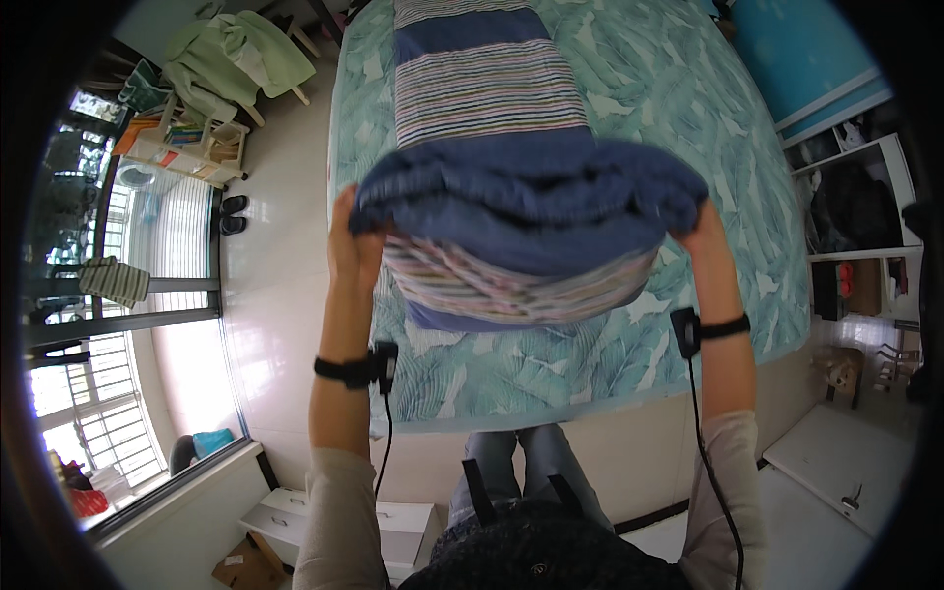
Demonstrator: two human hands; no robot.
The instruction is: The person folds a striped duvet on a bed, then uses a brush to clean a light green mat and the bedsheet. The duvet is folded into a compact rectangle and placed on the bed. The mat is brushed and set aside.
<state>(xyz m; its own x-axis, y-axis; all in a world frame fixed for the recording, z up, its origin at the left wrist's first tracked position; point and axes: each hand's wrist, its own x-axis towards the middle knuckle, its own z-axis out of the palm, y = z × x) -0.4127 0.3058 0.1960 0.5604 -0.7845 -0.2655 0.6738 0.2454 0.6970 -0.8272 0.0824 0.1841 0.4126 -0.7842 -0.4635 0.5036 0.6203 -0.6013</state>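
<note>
A blue and striped quilt [509, 221] is bunched in thick folds between my hands, blurred at its edges. My left hand [355, 236] grips the left end of the folded part. On the opposite end, my right hand [697, 221] clasps the blue fabric, its fingers mostly hidden under the cloth. From the folds, a flat striped length of the quilt [487, 92] runs away toward the far end of the bed. Beneath lies a green leaf-patterned bed sheet [546, 376].
Left of the bed are a chair draped with green cloth [228, 59], a small shelf cart [192, 151] and black slippers [234, 214]. Open shelving [855, 195] stands at the right. Behind me are white drawers [402, 520] and a cardboard box [251, 562].
</note>
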